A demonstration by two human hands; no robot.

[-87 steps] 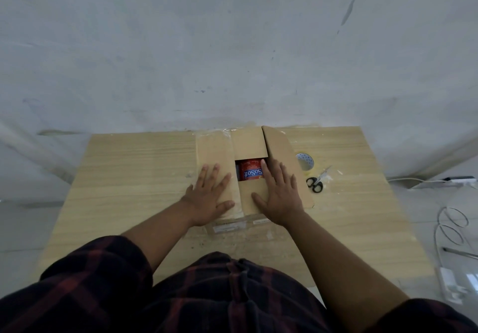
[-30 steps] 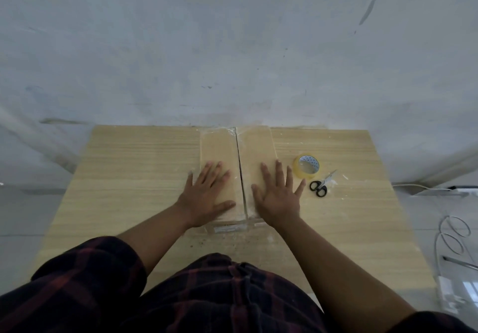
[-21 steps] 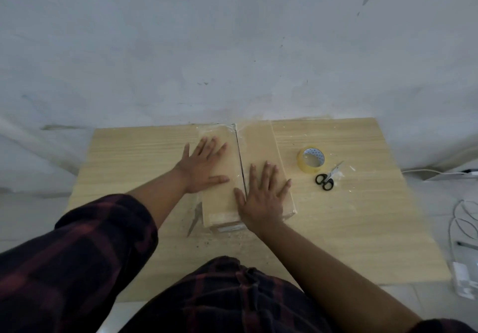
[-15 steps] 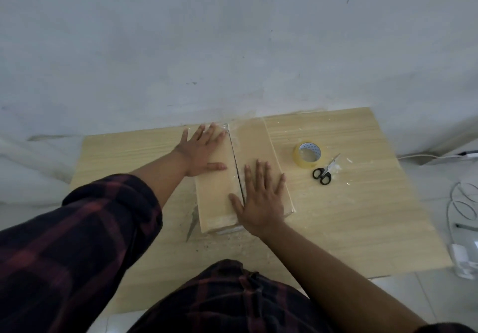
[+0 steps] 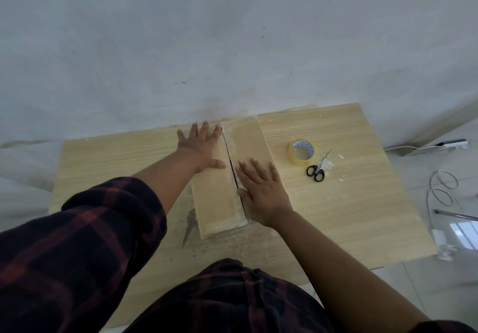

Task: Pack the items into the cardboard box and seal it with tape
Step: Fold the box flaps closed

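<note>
- The left hand (image 5: 200,146) lies flat, fingers spread, pressing the far end of the box (image 5: 227,174) on the table (image 5: 349,203).
- The right hand (image 5: 261,190) lies open on the near flap, gripping nothing.
- Hold both flaps level, seam closed, before reaching for the tape (image 5: 300,152) beside the scissors (image 5: 316,171).

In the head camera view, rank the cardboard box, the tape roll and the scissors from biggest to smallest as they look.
1. Cardboard box, by far the largest.
2. Tape roll and scissors look about alike: the roll is bulkier, the scissors slightly longer. They lie side by side, so I would not rank one over the other.
</note>
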